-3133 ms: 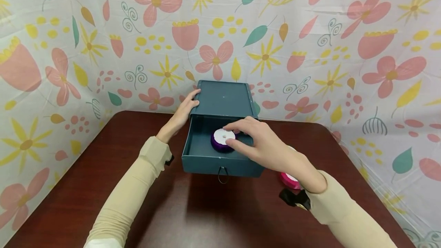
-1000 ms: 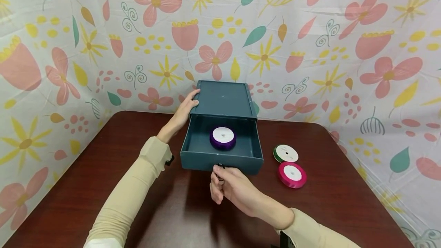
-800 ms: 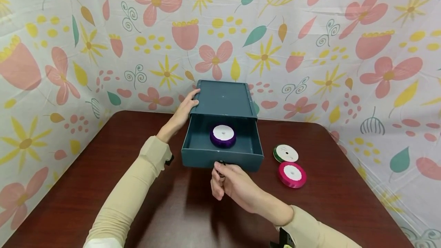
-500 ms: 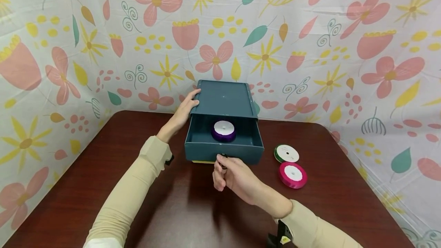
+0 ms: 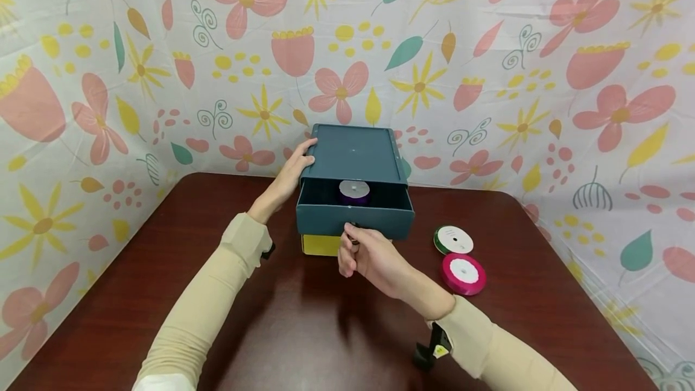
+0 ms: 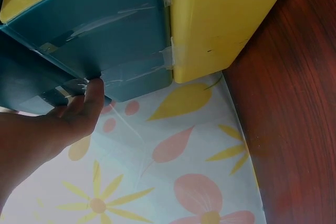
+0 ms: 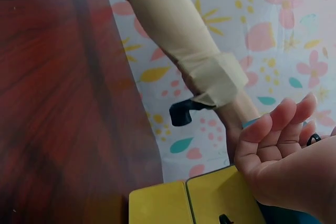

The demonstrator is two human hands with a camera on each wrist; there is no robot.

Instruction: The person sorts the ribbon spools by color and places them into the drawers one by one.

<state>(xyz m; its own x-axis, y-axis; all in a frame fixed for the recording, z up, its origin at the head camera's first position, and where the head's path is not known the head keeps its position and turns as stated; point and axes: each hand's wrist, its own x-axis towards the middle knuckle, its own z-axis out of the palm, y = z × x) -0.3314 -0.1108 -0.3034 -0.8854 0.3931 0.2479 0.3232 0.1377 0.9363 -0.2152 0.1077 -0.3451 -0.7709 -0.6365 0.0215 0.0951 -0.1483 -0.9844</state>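
A blue drawer box (image 5: pixel 355 152) stands against the back of the table with its top drawer (image 5: pixel 326 219) partly pulled out. Inside that drawer lies a purple ribbon spool (image 5: pixel 354 190) with a white face, partly hidden by the drawer front. My right hand (image 5: pixel 374 261) pinches the drawer's small black loop pull (image 7: pixel 313 139) between thumb and curled fingers. My left hand (image 5: pixel 288 180) rests on the box's left side; the left wrist view shows its extended fingers (image 6: pixel 94 98) against the blue wall.
Below the blue drawer is a yellow section (image 5: pixel 320 245). On the right of the brown table (image 5: pixel 244 318) lie a green ribbon spool (image 5: pixel 453 239) and a pink ribbon spool (image 5: pixel 464 274), touching or nearly so. A flowered cloth (image 5: pixel 217 65) hangs behind.
My right hand left the purple spool in the drawer and took the loop pull. The drawer has since slid inward, showing the yellow section beneath. The left hand stayed put.
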